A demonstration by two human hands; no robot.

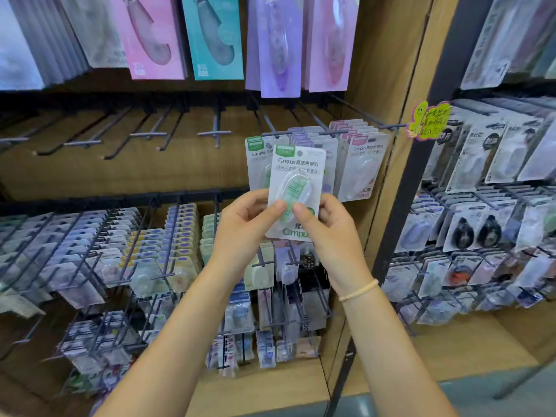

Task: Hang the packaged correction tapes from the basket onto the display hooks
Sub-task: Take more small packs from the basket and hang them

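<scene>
The green pack point(296, 191) is pinched low by both hands' fingers point(278, 206) — likely light, stiff, bendy card.

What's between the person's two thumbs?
In the head view, the green Campus correction tape pack sits between the left hand and right hand; both thumbs press its clear blister.

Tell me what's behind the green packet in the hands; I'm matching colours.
Behind the green packet hangs another green-topped packet, then purple and pink ones. Their hook is covered.
</scene>
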